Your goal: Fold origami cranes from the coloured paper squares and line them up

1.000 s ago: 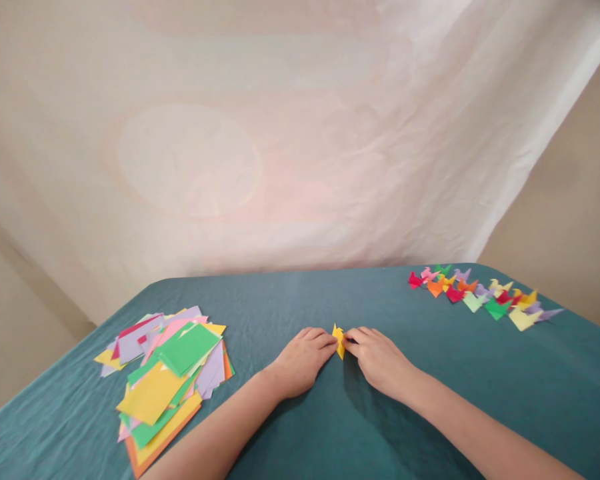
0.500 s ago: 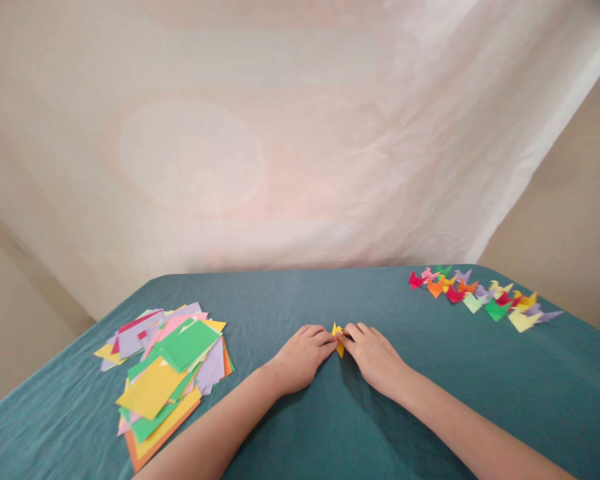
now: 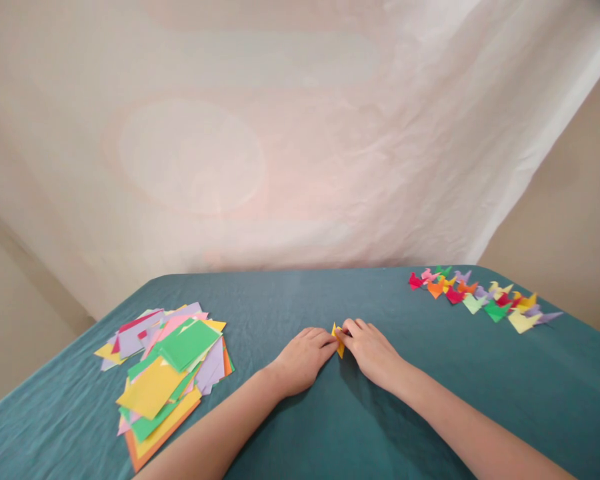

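Between my two hands, just above the table's middle, is a small yellow folded-paper piece (image 3: 339, 343) with a pointed tip sticking up. My left hand (image 3: 306, 357) pinches it from the left, thumb and fingers closed at its edge. From the other side my right hand (image 3: 373, 352) grips it with thumb and forefinger. Parts of the folds are hidden behind the fingertips.
At the left lies a loose pile of coloured paper sheets (image 3: 153, 390), in green, yellow, purple, pink and orange. Several folded paper birds (image 3: 497, 311) stand in rows at the far right. A teal cloth (image 3: 280, 440) covers the table, and a pale sheet (image 3: 305, 153) hangs behind it.
Almost nothing differs. The fingers of my right hand have shifted very slightly on the yellow paper; both hands stay in the same place.
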The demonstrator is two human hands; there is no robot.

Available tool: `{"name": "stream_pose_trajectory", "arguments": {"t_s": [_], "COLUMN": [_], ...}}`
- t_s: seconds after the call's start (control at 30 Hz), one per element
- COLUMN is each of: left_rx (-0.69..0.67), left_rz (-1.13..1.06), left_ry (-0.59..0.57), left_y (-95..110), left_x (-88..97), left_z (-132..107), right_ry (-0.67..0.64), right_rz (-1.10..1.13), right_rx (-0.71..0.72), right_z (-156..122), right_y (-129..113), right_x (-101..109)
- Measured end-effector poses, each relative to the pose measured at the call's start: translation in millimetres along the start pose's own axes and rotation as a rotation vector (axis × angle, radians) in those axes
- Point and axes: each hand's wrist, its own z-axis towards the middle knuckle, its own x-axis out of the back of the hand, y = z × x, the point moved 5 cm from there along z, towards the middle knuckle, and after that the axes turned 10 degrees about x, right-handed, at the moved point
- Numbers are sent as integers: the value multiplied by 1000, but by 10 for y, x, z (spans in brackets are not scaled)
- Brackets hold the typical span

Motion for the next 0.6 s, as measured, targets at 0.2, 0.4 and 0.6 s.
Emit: {"name": "stream_pose_trajectory", "arguments": {"t_s": [0.2,0.4,0.6], "left_rx": [29,55,27], "left_rz": [13,25,17], "left_ry": [13,11,-3], "left_y": [42,33,5], "left_x": [-17,-28,-10], "left_z": [21,32,19], "right_ry": [11,-3,-11], "right_rz": [94,114,126], "right_rx": [48,41,33], "right_z": [-36,-40,-34], "right_y": [13,19,31], "right_x": [68,66,59]}}
